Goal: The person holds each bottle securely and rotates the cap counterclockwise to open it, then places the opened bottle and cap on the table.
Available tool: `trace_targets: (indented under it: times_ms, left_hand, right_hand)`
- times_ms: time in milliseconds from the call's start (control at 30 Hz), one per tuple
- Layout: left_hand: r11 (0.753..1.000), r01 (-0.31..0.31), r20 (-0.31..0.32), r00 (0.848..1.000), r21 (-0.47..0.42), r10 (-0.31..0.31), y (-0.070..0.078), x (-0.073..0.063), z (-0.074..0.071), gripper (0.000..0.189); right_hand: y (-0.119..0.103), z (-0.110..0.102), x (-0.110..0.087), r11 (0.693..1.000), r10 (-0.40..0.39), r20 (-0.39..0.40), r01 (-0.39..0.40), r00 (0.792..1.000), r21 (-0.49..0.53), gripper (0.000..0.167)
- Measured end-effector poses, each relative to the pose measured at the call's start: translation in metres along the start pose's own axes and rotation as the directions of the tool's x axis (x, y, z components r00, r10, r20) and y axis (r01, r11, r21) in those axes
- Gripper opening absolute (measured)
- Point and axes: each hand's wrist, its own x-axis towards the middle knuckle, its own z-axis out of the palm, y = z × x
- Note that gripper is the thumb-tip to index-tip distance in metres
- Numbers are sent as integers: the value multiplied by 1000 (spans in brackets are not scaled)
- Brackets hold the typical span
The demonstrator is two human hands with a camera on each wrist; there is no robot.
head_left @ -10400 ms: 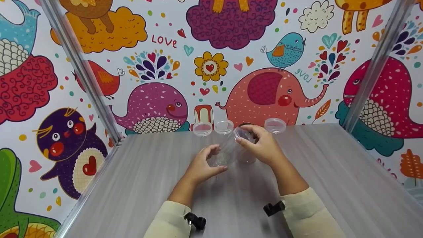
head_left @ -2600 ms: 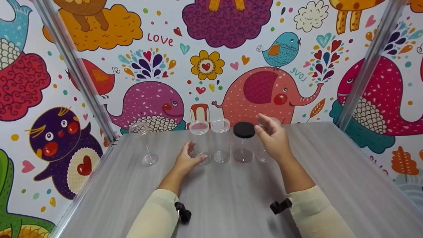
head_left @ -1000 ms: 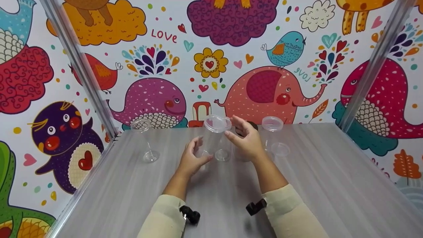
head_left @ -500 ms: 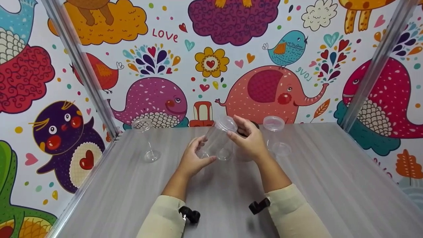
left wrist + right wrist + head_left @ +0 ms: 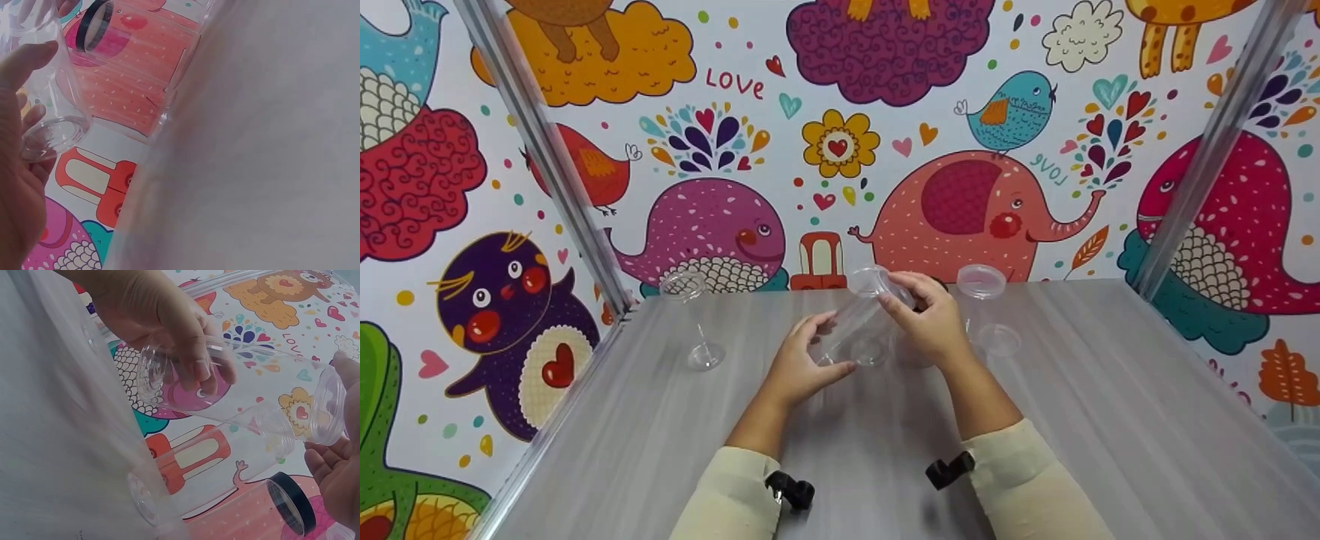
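Note:
My left hand (image 5: 801,360) grips a clear plastic jar (image 5: 846,330) near its base, with the thumb in front and fingers behind. The jar leans with its mouth toward my right hand (image 5: 926,315), whose thumb and fingers hold it around the rim. In the right wrist view the jar (image 5: 264,377) lies nearly sideways between both hands. Behind it stands another clear jar (image 5: 868,352). A jar with a black lid (image 5: 292,503) is mostly hidden behind my right hand in the head view. Farther right stands a clear jar with a pale rim (image 5: 981,283).
At the left, a clear jar (image 5: 694,322) stands apart from the row. A clear round disc (image 5: 1000,340) lies on the grey table (image 5: 1080,405) by the right-hand jar. Patterned walls and metal posts (image 5: 547,157) enclose the back and sides.
A jar has come to stand at the left since the oldest frame. In the last second, the held jar has tilted from near upright toward the right, both hands staying on it.

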Motion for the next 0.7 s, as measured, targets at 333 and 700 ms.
trace_targets:
  times_ms: [333,700]
  left_hand:
    - [999,0,24,1000,-40,0,4,0,0,85]
    - [999,15,37,999,-43,-14,3,0,1,88]
  right_hand:
    - [1,-4,-1,999,-8,40,6,999,41,42]
    - [2,-8,-1,982,-18,157,-12,988,189,38]
